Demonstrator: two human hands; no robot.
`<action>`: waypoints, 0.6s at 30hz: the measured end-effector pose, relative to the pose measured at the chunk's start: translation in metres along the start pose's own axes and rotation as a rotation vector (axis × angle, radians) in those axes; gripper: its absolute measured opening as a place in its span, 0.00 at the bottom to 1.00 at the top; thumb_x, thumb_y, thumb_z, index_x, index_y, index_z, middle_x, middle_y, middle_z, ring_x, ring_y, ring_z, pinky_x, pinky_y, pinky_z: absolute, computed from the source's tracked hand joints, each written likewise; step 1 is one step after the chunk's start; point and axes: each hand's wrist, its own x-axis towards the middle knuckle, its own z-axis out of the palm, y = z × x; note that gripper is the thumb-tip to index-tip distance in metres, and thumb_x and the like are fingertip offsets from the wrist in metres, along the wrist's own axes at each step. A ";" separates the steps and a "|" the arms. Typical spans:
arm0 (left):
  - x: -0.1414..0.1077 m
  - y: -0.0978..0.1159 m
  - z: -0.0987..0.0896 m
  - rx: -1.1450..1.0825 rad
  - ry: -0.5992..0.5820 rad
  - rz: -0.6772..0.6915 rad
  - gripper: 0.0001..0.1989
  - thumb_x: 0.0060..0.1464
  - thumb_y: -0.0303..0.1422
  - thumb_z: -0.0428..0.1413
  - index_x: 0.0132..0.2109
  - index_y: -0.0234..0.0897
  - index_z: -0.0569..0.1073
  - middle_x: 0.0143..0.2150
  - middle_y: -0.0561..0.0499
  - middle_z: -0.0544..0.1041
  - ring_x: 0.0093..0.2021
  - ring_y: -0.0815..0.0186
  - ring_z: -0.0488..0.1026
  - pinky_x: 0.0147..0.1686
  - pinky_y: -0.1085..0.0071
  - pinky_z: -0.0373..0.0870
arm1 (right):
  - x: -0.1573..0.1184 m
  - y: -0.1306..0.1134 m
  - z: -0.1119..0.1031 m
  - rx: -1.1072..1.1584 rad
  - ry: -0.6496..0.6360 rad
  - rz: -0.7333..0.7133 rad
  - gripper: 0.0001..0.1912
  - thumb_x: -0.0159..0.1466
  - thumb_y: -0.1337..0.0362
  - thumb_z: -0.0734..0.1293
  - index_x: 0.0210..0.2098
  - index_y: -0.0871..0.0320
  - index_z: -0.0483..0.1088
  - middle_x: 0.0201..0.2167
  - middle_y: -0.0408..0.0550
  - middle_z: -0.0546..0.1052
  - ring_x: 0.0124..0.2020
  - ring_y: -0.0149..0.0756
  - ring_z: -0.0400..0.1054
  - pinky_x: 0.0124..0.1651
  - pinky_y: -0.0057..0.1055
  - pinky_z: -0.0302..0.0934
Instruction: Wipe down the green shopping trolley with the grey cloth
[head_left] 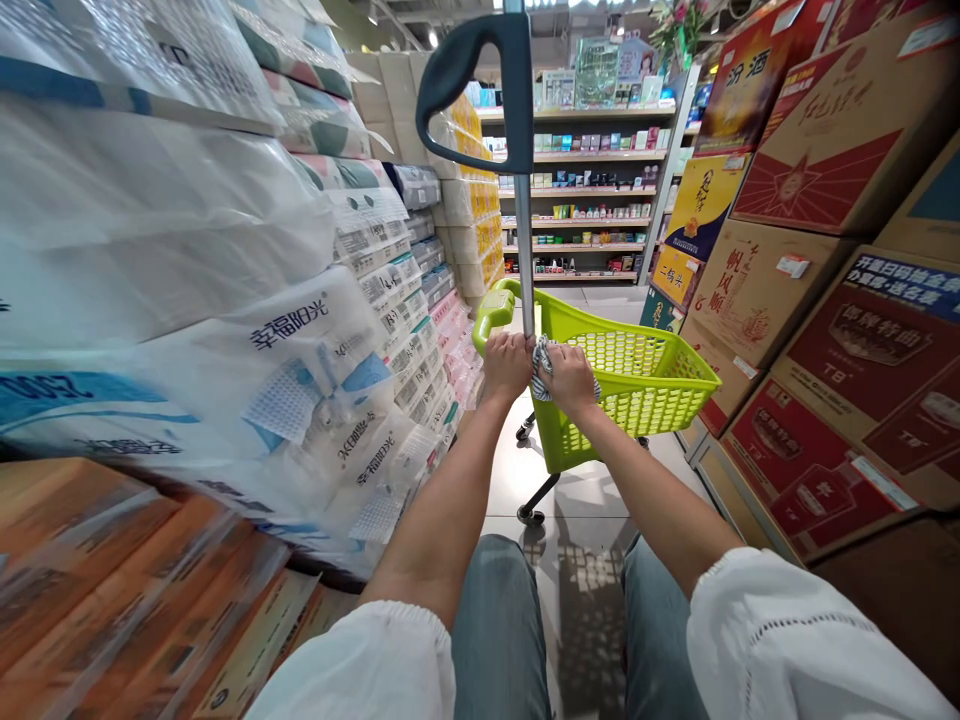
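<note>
A bright green shopping basket cart (660, 370) on black casters stands in front of my legs. From its near end rises a silver metal pole (523, 240), topped by a dark grey loop handle (442, 95). Low on the pole, near the basket's green grip, my left hand (508, 364) is closed around it. My right hand (571, 376) is closed on a black-and-white striped cloth (541, 384), pressed against the right side of the pole. Part of the cloth is hidden under my right fingers.
Plastic-wrapped tissue packs (300, 350) are piled along the left, above orange packs (112, 570). Stacked cardboard liquor cartons (795, 280) line the right. Shelves of small boxes (577, 180) cross the far end. Light tiled floor (592, 500) runs between them.
</note>
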 end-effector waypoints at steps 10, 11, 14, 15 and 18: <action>-0.014 -0.009 -0.018 -0.001 0.012 -0.044 0.19 0.64 0.39 0.38 0.33 0.39 0.69 0.32 0.44 0.75 0.41 0.55 0.69 0.45 0.57 0.57 | -0.024 0.020 -0.009 0.027 -0.032 0.101 0.19 0.65 0.57 0.58 0.50 0.59 0.68 0.46 0.53 0.74 0.46 0.44 0.61 0.47 0.36 0.55; -0.016 -0.008 -0.019 -0.001 0.012 -0.046 0.19 0.64 0.39 0.38 0.33 0.39 0.69 0.32 0.44 0.75 0.41 0.55 0.69 0.46 0.57 0.57 | -0.022 0.004 -0.010 0.039 -0.025 0.079 0.19 0.65 0.57 0.58 0.51 0.58 0.68 0.46 0.53 0.73 0.46 0.43 0.61 0.47 0.36 0.55; -0.019 -0.009 -0.024 0.006 0.008 -0.040 0.19 0.64 0.39 0.38 0.33 0.39 0.69 0.32 0.45 0.75 0.41 0.55 0.69 0.46 0.58 0.57 | -0.016 -0.033 -0.013 0.031 -0.010 0.059 0.20 0.66 0.56 0.57 0.52 0.59 0.67 0.46 0.54 0.73 0.47 0.45 0.60 0.48 0.37 0.55; -0.020 -0.010 -0.026 0.010 0.005 -0.036 0.19 0.64 0.40 0.38 0.33 0.39 0.69 0.32 0.45 0.75 0.41 0.56 0.69 0.46 0.58 0.57 | -0.015 -0.038 -0.014 0.026 -0.014 0.046 0.20 0.66 0.56 0.57 0.52 0.58 0.67 0.46 0.54 0.73 0.47 0.45 0.60 0.49 0.37 0.55; -0.022 -0.013 -0.034 -0.005 -0.015 -0.029 0.19 0.64 0.40 0.38 0.33 0.39 0.69 0.32 0.44 0.75 0.41 0.55 0.70 0.46 0.58 0.58 | -0.021 -0.027 -0.018 0.020 -0.037 -0.015 0.20 0.66 0.55 0.58 0.53 0.57 0.66 0.47 0.54 0.73 0.48 0.45 0.60 0.48 0.36 0.55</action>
